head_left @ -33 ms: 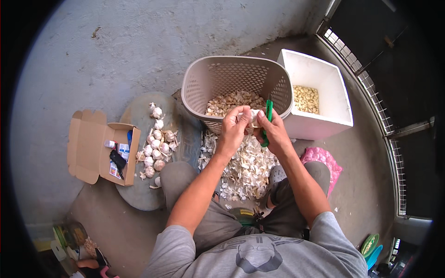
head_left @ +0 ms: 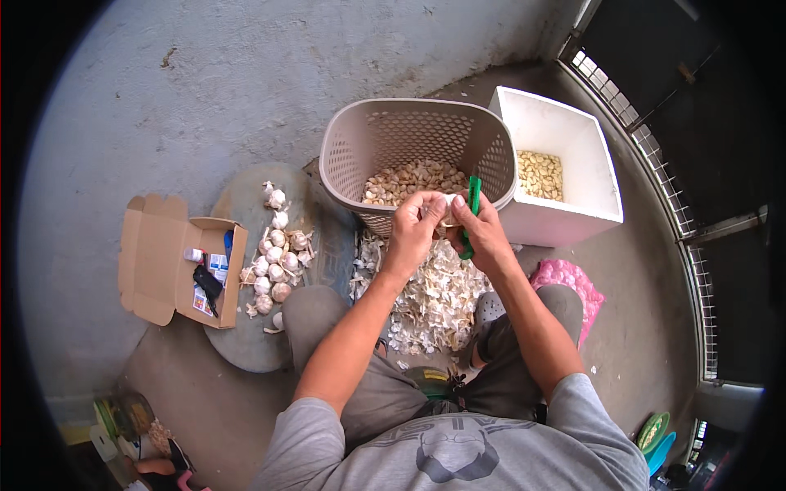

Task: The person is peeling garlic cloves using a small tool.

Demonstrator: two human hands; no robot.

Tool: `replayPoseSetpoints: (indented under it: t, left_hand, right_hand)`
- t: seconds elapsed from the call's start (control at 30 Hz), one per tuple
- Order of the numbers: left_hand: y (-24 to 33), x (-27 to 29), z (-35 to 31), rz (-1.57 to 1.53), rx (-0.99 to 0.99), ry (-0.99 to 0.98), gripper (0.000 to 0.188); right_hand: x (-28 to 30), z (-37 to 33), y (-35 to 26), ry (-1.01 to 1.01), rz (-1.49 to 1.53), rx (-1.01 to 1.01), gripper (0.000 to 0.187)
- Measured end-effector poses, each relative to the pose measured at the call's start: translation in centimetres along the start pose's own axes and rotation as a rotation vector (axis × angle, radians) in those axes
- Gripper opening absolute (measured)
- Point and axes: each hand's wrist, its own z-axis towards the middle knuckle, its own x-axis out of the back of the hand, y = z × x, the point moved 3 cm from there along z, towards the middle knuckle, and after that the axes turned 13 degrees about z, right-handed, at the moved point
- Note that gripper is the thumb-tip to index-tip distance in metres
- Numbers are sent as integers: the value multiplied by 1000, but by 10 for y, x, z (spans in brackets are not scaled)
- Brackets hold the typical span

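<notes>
My left hand (head_left: 413, 231) pinches a whitish garlic bulb (head_left: 448, 213) over the near rim of a taupe plastic basket (head_left: 344, 190). From the other side, the fingers of my right hand (head_left: 490, 236) meet the same garlic. That hand also grips a green-handled cutter (head_left: 475, 195), held upright against the palm; its blade is hard to make out. Loose garlic cloves (head_left: 417, 178) cover the bottom of the basket. Below my hands, a heap of papery garlic skins (head_left: 438, 299) lies on the floor between my legs.
Whole garlic bulbs (head_left: 277, 258) sit on a round grey-green surface (head_left: 241, 350) at left, beside an opened cardboard box (head_left: 147, 262) of small items. A white foam box (head_left: 565, 221) holds peeled cloves (head_left: 540, 176). A pink net bag (head_left: 594, 295) lies by my right knee.
</notes>
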Motion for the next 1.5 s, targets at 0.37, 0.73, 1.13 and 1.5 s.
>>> replayPoseSetpoints:
  t: [0.37, 0.73, 1.13, 1.5]
  left_hand:
    - [-3, 7, 3, -291, 184, -44, 29]
    - [-7, 3, 1, -185, 240, -52, 24]
    - [-43, -1, -1, -640, 487, -94, 19]
    - [-10, -1, -5, -64, 66, 129, 46]
  right_hand:
    - [-9, -4, -9, -38, -31, -14, 37]
    - [-10, -14, -14, -85, -169, -15, 41]
    - [-20, -16, -5, -102, -287, 98, 33]
    - [4, 2, 8, 71, 91, 42, 27]
